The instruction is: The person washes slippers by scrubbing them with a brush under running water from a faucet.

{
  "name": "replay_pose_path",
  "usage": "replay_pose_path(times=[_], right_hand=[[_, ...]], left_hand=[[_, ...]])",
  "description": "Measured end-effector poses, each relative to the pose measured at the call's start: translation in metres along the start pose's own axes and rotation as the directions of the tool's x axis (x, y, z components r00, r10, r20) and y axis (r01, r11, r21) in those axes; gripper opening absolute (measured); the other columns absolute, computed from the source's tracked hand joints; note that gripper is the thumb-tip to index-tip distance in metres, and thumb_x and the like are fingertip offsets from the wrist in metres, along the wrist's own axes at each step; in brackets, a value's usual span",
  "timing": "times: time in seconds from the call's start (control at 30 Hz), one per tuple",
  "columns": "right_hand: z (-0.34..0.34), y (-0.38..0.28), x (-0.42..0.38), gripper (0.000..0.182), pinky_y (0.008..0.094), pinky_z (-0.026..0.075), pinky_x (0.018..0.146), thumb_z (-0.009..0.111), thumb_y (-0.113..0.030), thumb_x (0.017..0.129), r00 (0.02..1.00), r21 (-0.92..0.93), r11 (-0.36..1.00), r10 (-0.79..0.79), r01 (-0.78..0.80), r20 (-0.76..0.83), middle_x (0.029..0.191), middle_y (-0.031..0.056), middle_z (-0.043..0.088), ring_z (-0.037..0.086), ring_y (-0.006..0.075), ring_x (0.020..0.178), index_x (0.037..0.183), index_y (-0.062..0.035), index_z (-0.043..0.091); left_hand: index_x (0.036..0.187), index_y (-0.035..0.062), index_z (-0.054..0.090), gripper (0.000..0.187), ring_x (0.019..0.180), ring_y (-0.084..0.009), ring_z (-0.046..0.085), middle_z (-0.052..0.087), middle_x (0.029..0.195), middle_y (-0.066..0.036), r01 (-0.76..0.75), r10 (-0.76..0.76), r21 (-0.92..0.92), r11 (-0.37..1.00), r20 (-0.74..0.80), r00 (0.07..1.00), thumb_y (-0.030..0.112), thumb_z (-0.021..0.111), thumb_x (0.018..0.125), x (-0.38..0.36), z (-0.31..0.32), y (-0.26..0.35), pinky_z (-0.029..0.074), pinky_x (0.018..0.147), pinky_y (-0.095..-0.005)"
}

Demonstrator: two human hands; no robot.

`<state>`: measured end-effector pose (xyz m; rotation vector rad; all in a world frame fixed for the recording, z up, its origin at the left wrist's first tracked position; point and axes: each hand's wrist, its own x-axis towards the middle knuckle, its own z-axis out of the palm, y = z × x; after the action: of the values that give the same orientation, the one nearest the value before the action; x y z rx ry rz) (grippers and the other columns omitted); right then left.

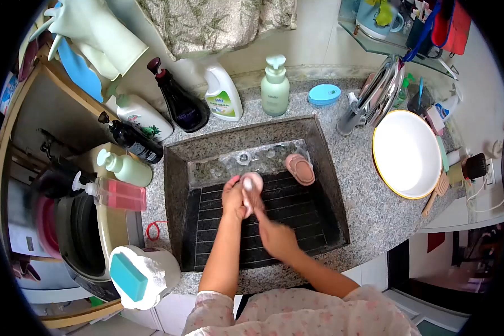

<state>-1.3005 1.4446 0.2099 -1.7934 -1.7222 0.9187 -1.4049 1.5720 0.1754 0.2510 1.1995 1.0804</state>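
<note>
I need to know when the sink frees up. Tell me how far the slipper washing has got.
Nothing can be told as done. One pink slipper lies against the back of the stone sink, apart from the hands; whether it is already washed cannot be told. In hand: the left hand holds the other pink slipper over the ribbed washboard, and the right hand is blurred just below it. No suds are visible.

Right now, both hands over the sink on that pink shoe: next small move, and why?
Probably keep the left hand gripping the pink shoe and draw the right hand back up to it for another rub. The right hand sits lower over the ribbed washboard, apart from the shoe; the second shoe waits untouched.
</note>
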Motion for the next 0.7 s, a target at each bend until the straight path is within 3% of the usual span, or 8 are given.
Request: replay_pose_path(times=[0.1,0.27,0.37,0.4,0.5,0.57,0.67,0.7], right_hand=[[-0.018,0.017,0.056,0.039,0.0508,0.047,0.057,0.043,-0.023,0.09,0.972,0.02,0.999,0.041,-0.038,-0.232,0.072,0.0238,0.06,0.059,0.0422,0.062,0.127,-0.014,0.047],[-0.003,0.006,-0.006,0.044,0.0504,0.047,0.057,0.044,-0.021,0.089,1.0,0.034,0.999,-0.013,0.013,0.006,0.068,0.0248,0.059,0.06,0.0407,0.062,0.133,-0.0149,0.042],[-0.018,0.007,0.039,0.044,0.05,0.047,0.056,0.044,-0.022,0.089,0.984,-0.024,0.996,0.085,-0.09,-0.157,0.067,0.0242,0.059,0.059,0.0411,0.061,0.133,-0.0146,0.042],[-0.024,0.013,0.052,0.044,0.0506,0.046,0.056,0.043,-0.022,0.09,0.972,0.012,1.0,0.017,-0.014,-0.234,0.067,0.0244,0.059,0.059,0.0415,0.061,0.133,-0.0146,0.042],[-0.025,-0.004,0.021,0.045,0.0507,0.046,0.055,0.045,-0.02,0.089,0.993,0.026,0.996,0.083,-0.081,-0.086,0.066,0.0241,0.058,0.059,0.0406,0.06,0.133,-0.0138,0.042],[-0.008,0.004,-0.003,0.047,0.0505,0.046,0.054,0.046,-0.02,0.088,0.999,0.05,0.998,-0.036,0.036,-0.009,0.065,0.0236,0.058,0.059,0.0397,0.058,0.135,-0.0187,0.04],[-0.027,0.011,0.046,0.044,0.0501,0.046,0.054,0.044,-0.019,0.089,0.98,0.013,1.0,0.02,-0.017,-0.199,0.067,0.0238,0.059,0.058,0.0414,0.06,0.133,-0.018,0.041],[-0.035,0.013,0.055,0.046,0.0513,0.046,0.056,0.043,-0.02,0.09,0.982,0.106,0.994,0.027,-0.008,-0.184,0.069,0.0244,0.059,0.058,0.0424,0.062,0.135,-0.019,0.038]], left_hand=[[0.124,0.0012,0.042,0.04,0.082,-0.0231,0.062,0.06,0.098,-0.015,0.003,-0.017,0.081,0.997,0.172,0.985,0.002,0.054,0.086,-0.004,-0.001,-0.018,0.055,0.067,-0.0343],[0.123,-0.0014,0.038,0.043,0.084,-0.024,0.062,0.056,0.107,-0.019,-0.002,0.002,-0.004,1.0,0.074,0.997,-0.003,0.053,0.083,0.003,-0.008,-0.003,0.056,0.067,-0.0355],[0.12,-0.0004,0.041,0.04,0.084,-0.0233,0.061,0.057,0.106,-0.018,-0.042,0.034,0.072,0.997,0.112,0.993,-0.003,0.054,0.082,-0.01,0.0,-0.018,0.056,0.069,-0.0348],[0.119,0.0016,0.044,0.039,0.084,-0.0234,0.061,0.057,0.106,-0.017,-0.059,0.04,0.145,0.988,0.134,0.99,-0.004,0.054,0.082,-0.008,-0.002,-0.019,0.055,0.069,-0.0344],[0.12,0.0031,0.043,0.042,0.084,-0.0237,0.062,0.057,0.108,-0.017,-0.152,0.141,0.098,0.983,0.115,0.983,-0.005,0.054,0.081,0.003,-0.004,-0.008,0.055,0.069,-0.0342],[0.129,0.0076,0.036,0.05,0.095,-0.0273,0.06,0.054,0.114,-0.016,-0.109,0.094,0.114,0.988,0.125,0.988,-0.006,0.05,0.083,-0.006,0.004,0.006,0.057,0.073,-0.0384],[0.131,0.013,0.04,0.056,0.098,-0.0175,0.054,0.053,0.113,-0.009,-0.32,0.219,0.333,0.887,0.308,0.926,-0.007,0.055,0.08,-0.002,-0.007,-0.025,0.049,0.079,-0.0277],[0.132,0.0125,0.039,0.057,0.101,-0.0182,0.052,0.051,0.116,-0.009,-0.252,0.158,0.331,0.909,0.287,0.945,-0.006,0.056,0.08,-0.019,0.004,-0.013,0.046,0.084,-0.0277]])
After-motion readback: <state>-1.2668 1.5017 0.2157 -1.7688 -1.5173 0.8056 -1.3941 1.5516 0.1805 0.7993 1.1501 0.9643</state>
